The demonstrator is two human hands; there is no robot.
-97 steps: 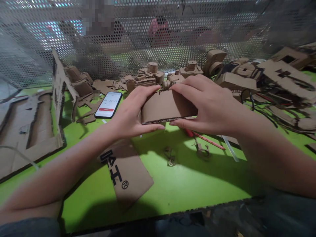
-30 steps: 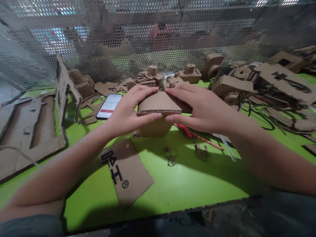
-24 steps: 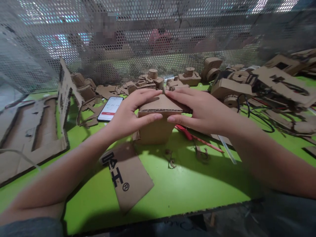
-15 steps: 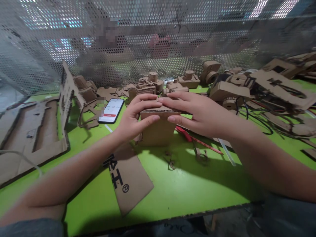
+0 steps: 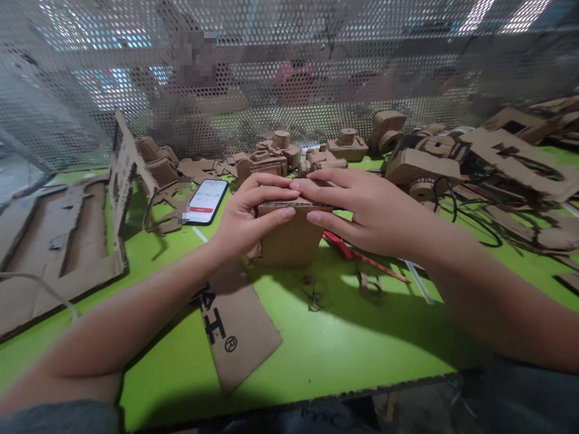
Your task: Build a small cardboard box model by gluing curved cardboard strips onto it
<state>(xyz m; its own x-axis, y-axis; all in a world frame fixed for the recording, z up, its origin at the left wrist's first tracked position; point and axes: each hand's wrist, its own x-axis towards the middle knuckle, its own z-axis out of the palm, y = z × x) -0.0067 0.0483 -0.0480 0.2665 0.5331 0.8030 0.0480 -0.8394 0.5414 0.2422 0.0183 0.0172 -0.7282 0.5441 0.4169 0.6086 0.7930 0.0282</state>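
Seen from the head, the left hand [image 5: 253, 216] and right hand [image 5: 364, 211] grasp a small brown corrugated-cardboard block [image 5: 287, 238] between them at the middle of the bright green desk [image 5: 344, 337], while assembled cardboard models [image 5: 274, 155] stand toward its far edge.

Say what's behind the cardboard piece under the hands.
Cardboard models stand behind the cardboard piece; the left hand and right hand cover its top, hiding anything right against its back.

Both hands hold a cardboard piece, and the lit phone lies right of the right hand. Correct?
No: the head view shows the lit phone left of the left hand, not right of the right hand; both hands do hold the cardboard piece.
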